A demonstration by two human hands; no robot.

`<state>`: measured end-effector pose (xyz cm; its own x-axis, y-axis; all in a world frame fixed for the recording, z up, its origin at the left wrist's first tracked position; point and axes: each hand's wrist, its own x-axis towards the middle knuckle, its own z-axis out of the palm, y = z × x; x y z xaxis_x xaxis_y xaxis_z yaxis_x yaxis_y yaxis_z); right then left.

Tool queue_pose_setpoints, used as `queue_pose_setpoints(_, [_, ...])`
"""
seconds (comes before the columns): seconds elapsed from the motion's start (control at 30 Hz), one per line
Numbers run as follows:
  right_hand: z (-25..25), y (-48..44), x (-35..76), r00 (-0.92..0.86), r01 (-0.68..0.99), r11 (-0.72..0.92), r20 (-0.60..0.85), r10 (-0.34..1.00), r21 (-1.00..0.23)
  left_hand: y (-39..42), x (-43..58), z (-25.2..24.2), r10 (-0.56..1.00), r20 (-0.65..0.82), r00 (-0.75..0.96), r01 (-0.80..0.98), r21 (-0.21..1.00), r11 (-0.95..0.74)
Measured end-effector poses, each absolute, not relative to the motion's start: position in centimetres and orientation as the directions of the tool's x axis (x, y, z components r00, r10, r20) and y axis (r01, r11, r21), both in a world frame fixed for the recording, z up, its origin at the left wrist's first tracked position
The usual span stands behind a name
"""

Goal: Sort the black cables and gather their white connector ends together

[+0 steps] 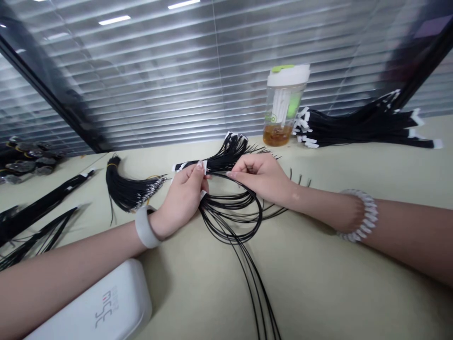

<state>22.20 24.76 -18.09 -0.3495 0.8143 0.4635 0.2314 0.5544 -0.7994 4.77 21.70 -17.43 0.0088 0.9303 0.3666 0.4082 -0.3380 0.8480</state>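
The left hand [182,203] holds a bunch of black wires [230,212], its grip shut tight just by the white tags [204,166]. The right hand [258,177] is just beside it, its grip curled shut on the same wires. Both arms reach in from the sides, and the long wires loop down below the grip onto the worktop [336,288]. Left of the grip lies another wire bunch [129,191]. Past the grip stand a drink bottle [285,106] and more tagged wires [361,123]. A white case [102,307] lies under the left arm.
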Motion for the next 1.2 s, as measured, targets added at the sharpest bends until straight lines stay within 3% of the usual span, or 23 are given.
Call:
queue_pose_setpoints(0.77, [-18.35,24.64,22.15,-0.311,0.251,0.635,0.561,0.767,-0.730,21.43,4.83,-17.09,0.943,0.332,0.027,0.464,0.831,-0.306])
queue_pose_setpoints(0.87, [-18.25,24.54,22.23,-0.328,0.294,0.723,0.644,0.691,-0.626,21.45,4.87,-17.00,0.943,0.332,0.023,0.467,0.830,-0.304])
queue_pose_setpoints(1.03, [-17.83,24.57,22.60,-0.439,0.376,0.896,0.806,0.397,-0.236,21.40,4.97,-16.89,0.958,0.286,-0.009,0.453,0.855,-0.251])
queue_pose_setpoints(1.2, [-17.75,24.97,23.05,-0.488,0.357,0.922,0.813,0.318,-0.146,21.17,5.08,-16.69,0.965,0.263,-0.004,0.442,0.866,-0.234])
